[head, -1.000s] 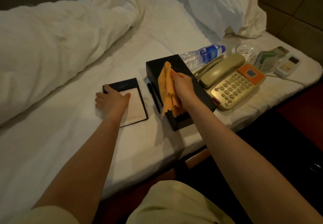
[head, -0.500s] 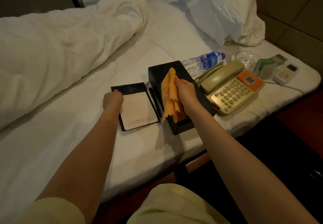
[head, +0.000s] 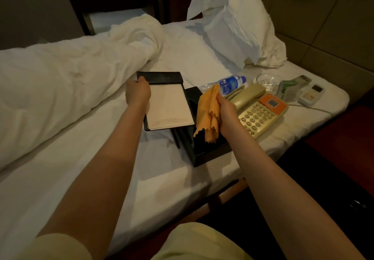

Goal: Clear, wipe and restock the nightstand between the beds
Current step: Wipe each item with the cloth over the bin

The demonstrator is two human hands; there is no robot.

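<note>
**Notepad up, cloth at the ready**

The left hand [head: 138,92] grips the notepad [head: 169,105] by its top left corner, seemingly raised off the bed [head: 162,178], its right edge overlapping the black box [head: 210,150]. The right hand [head: 227,115] clutches the orange cloth [head: 208,113], bunched over that box, just beside the phone [head: 259,111] near the bed's side edge. Best play, I'd say: hold the pad level, wipe its cover, and keep the sheets from flapping.

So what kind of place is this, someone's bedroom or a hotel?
Most likely a hotel room: a bed with plain white linen, a corded phone with a QR sticker, a notepad in a black holder, and a small water bottle.
</note>
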